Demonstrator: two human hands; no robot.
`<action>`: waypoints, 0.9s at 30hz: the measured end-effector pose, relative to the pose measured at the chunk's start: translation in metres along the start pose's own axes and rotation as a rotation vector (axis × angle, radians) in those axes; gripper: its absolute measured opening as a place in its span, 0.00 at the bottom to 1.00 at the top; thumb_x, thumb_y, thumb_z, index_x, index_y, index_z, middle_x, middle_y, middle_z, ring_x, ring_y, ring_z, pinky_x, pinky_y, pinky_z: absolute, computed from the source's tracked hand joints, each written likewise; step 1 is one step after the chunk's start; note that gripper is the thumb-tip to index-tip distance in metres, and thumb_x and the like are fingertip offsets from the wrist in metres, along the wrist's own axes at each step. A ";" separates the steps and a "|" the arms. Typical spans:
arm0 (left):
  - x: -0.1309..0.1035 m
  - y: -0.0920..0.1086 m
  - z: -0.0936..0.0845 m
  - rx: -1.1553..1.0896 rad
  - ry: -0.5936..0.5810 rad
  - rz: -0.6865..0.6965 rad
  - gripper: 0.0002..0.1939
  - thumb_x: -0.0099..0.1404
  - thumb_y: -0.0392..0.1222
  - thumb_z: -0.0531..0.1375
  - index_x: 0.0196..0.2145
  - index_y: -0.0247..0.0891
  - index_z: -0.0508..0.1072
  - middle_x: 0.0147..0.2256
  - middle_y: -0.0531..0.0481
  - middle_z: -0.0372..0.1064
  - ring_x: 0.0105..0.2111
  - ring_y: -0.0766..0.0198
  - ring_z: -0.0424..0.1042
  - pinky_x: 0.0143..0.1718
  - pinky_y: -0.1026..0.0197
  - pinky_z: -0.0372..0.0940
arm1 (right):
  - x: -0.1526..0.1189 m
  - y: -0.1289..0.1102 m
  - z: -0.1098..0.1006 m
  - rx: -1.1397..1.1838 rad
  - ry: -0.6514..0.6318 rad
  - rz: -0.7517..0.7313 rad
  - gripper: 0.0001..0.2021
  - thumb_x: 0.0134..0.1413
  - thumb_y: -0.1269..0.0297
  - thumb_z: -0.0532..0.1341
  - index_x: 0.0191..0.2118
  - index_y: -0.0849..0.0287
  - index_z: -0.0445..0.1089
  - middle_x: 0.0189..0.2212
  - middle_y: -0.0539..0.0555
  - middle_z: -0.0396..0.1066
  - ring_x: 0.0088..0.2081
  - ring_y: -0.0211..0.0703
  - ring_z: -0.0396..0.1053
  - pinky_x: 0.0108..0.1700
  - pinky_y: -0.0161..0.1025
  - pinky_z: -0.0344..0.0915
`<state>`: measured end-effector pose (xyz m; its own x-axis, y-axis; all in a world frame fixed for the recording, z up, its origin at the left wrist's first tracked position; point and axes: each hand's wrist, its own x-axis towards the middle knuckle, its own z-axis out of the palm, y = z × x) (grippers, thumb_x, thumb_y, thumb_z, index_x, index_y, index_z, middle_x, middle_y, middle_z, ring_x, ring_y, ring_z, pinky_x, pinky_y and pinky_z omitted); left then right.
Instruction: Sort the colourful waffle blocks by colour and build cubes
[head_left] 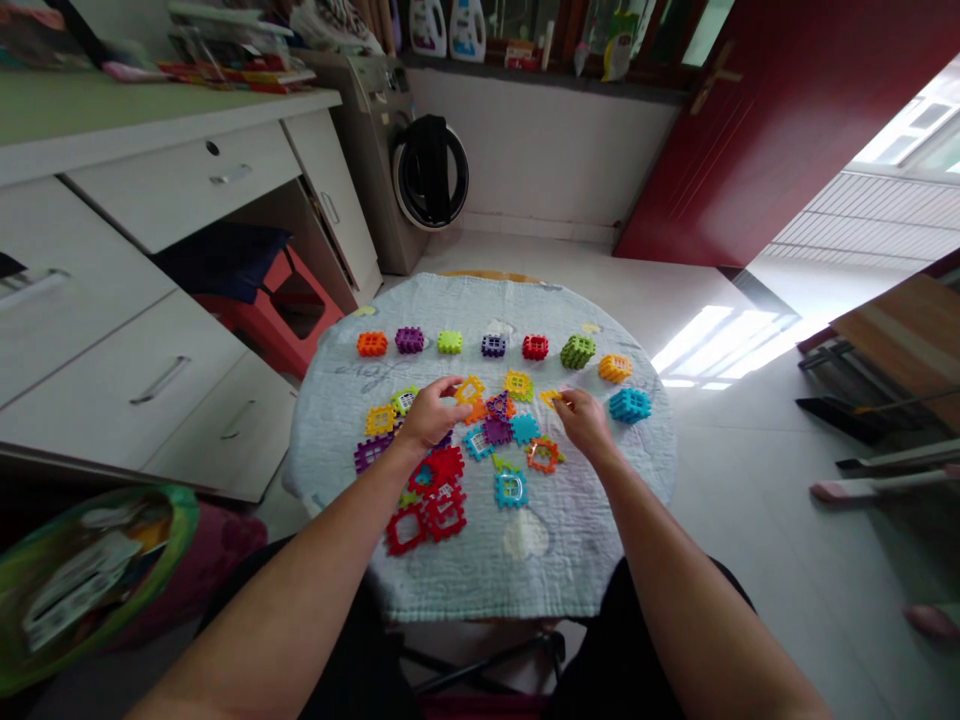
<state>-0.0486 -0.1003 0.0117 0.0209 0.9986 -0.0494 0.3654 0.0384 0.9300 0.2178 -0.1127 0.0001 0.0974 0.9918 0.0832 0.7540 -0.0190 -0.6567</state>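
My left hand [433, 412] is closed on a yellow-orange interlocking building tile [471, 390] with a window-like opening, just above the loose pieces. On the right, my right hand [581, 418] pinches a yellow building tile [551, 398] between thumb and fingers. Between the hands lie loose tiles: a yellow window tile [519, 385], a purple tile [497, 430], a blue tile [525, 429] and an orange frame [544, 455]. Red tiles [439, 470] spread below my left wrist, partly hidden by the forearm. Nearer me is a light-blue window tile [511, 488].
Along the far side of the cloth-covered round table [525, 560] stands a row of colour-sorted tile stacks, among them a red stack [535, 347] and a blue stack [630, 405]. A red stool [277, 310], a bin [172, 560] and a washing machine [390, 170] surround it.
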 end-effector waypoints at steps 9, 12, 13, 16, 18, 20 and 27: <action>-0.045 0.010 0.048 -0.681 -0.112 -0.157 0.30 0.45 0.40 0.69 0.48 0.33 0.70 0.43 0.44 0.74 0.43 0.57 0.72 0.49 0.55 0.64 | -0.037 -0.061 0.024 1.040 -0.277 0.231 0.13 0.41 0.56 0.65 0.34 0.58 0.72 0.29 0.50 0.72 0.28 0.37 0.67 0.31 0.34 0.65; -0.044 0.006 0.053 -0.611 -0.065 -0.150 0.30 0.46 0.40 0.69 0.47 0.33 0.69 0.42 0.44 0.74 0.42 0.57 0.73 0.46 0.56 0.66 | -0.044 -0.067 0.033 1.061 -0.350 0.188 0.12 0.41 0.58 0.66 0.34 0.58 0.73 0.32 0.50 0.73 0.32 0.40 0.69 0.36 0.37 0.67; -0.043 0.005 0.054 -0.606 -0.066 -0.151 0.29 0.46 0.40 0.69 0.47 0.34 0.69 0.42 0.43 0.74 0.41 0.57 0.74 0.45 0.56 0.67 | -0.045 -0.067 0.034 1.059 -0.365 0.177 0.12 0.41 0.58 0.66 0.33 0.58 0.73 0.32 0.50 0.73 0.33 0.40 0.70 0.37 0.38 0.67; -0.041 0.004 0.053 -0.601 -0.082 -0.154 0.27 0.48 0.42 0.69 0.46 0.34 0.69 0.42 0.44 0.75 0.39 0.58 0.75 0.43 0.58 0.68 | -0.044 -0.064 0.037 1.064 -0.383 0.164 0.12 0.40 0.59 0.67 0.34 0.58 0.73 0.32 0.50 0.74 0.34 0.41 0.70 0.39 0.39 0.67; -0.040 0.003 0.052 -0.558 -0.100 -0.134 0.25 0.50 0.45 0.68 0.45 0.34 0.71 0.40 0.45 0.75 0.38 0.60 0.75 0.40 0.60 0.68 | -0.043 -0.061 0.037 1.059 -0.369 0.162 0.14 0.40 0.60 0.67 0.35 0.57 0.73 0.32 0.50 0.74 0.33 0.40 0.70 0.37 0.38 0.66; -0.040 0.003 0.051 -0.499 -0.110 -0.090 0.21 0.53 0.47 0.65 0.43 0.34 0.73 0.39 0.47 0.75 0.35 0.62 0.74 0.37 0.62 0.67 | -0.042 -0.059 0.037 1.048 -0.353 0.174 0.16 0.39 0.61 0.68 0.38 0.57 0.72 0.32 0.50 0.74 0.32 0.39 0.69 0.33 0.35 0.65; -0.039 0.004 0.046 -0.314 -0.078 -0.111 0.20 0.58 0.50 0.61 0.43 0.35 0.75 0.34 0.48 0.75 0.28 0.62 0.72 0.28 0.62 0.65 | -0.045 -0.061 0.038 1.102 -0.391 0.192 0.17 0.41 0.58 0.68 0.39 0.58 0.71 0.36 0.52 0.75 0.36 0.42 0.72 0.39 0.39 0.68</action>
<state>-0.0056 -0.1410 0.0003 0.0728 0.9821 -0.1736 0.0653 0.1690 0.9835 0.1427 -0.1516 0.0084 -0.2017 0.9596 -0.1963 -0.2365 -0.2422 -0.9410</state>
